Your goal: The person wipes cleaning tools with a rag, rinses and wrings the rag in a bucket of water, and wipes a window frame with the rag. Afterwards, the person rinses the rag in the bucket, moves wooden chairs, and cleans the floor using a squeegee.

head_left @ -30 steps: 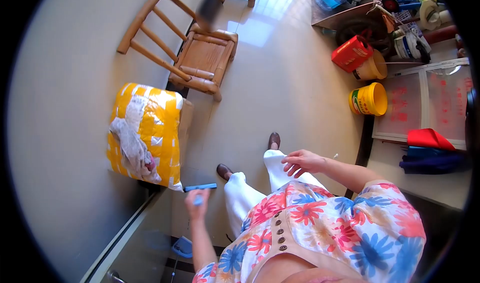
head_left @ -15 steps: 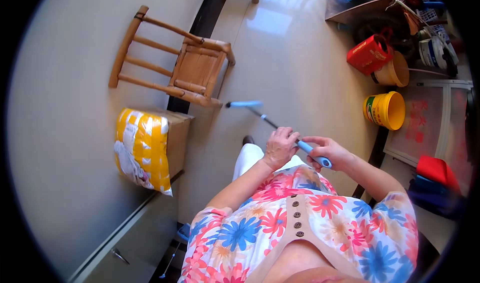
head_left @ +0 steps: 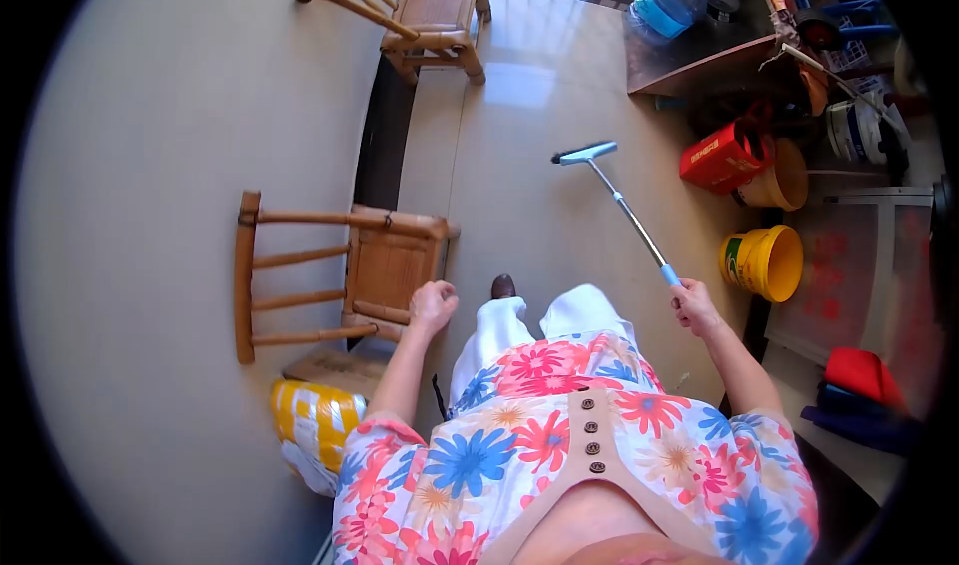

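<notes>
My right hand [head_left: 695, 306] is wrapped round the blue grip of a long-handled floor brush [head_left: 639, 227]. The brush has a metal pole, and its light-blue head with dark bristles points away from me over the floor. My left hand [head_left: 433, 306] has its fingers curled in, with nothing seen in them. It is beside the seat edge of a small bamboo chair [head_left: 398, 273]; whether it touches the chair I cannot tell.
A second bamboo chair [head_left: 438, 13] stands farther ahead by the wall. At left is a yellow-wrapped parcel [head_left: 318, 415] by a cardboard box. On the right are a yellow bucket [head_left: 781, 263], a red container [head_left: 721, 157] and a table [head_left: 699, 61] bearing a water bottle [head_left: 667, 7].
My left hand has let go of the brush and moved left to the chair. My right hand has carried the brush to the right. The view has shifted forward along the floor.
</notes>
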`<action>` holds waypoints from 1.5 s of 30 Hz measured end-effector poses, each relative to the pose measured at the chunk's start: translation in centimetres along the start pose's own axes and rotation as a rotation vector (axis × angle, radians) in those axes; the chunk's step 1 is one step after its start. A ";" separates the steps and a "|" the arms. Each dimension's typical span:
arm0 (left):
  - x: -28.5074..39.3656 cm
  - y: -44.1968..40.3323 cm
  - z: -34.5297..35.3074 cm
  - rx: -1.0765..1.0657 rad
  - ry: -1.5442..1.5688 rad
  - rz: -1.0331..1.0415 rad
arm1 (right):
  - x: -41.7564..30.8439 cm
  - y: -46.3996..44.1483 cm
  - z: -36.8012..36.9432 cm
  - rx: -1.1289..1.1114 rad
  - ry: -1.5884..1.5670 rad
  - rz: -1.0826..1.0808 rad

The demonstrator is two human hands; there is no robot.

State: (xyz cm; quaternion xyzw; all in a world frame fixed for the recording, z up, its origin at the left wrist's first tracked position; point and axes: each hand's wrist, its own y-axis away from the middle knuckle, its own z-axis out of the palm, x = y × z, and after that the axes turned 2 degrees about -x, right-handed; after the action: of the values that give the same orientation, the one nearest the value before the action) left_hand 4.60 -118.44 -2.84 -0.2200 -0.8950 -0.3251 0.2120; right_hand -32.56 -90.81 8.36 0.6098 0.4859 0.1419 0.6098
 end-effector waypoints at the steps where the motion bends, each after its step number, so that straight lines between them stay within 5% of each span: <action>1: 1.3 -3.1 -2.3 -0.009 0.022 -0.027 | -1.1 -0.9 -0.2 0.008 -0.029 0.007; 8: 6.6 -26.2 -11.7 0.077 0.132 -0.099 | -10.5 -7.9 -2.8 0.049 -0.163 0.074; 15: 8.1 -42.3 -19.3 0.200 0.417 -0.208 | -30.8 -17.6 -4.2 -0.017 -0.097 0.022; 25: 2.5 -64.6 -35.6 0.455 0.854 -0.634 | -52.2 -29.7 0.9 -0.096 -0.190 0.005; 30: -2.3 -74.2 -37.5 0.646 1.151 -0.705 | -61.2 -34.3 5.9 -0.094 -0.042 -0.060; 34: -3.0 -76.5 -37.3 0.943 1.461 -0.709 | -67.8 -39.5 10.4 -0.122 0.099 -0.135; 45: -4.3 -75.5 -38.7 0.836 1.365 -0.698 | -85.0 -54.7 25.4 -0.033 0.744 -0.514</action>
State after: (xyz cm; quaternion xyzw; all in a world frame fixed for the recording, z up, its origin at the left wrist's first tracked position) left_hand -22.85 -197.91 -14.91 0.4052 -0.6346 -0.0774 0.6535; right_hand -77.52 -183.14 -9.70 0.3673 0.8053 0.2028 0.4188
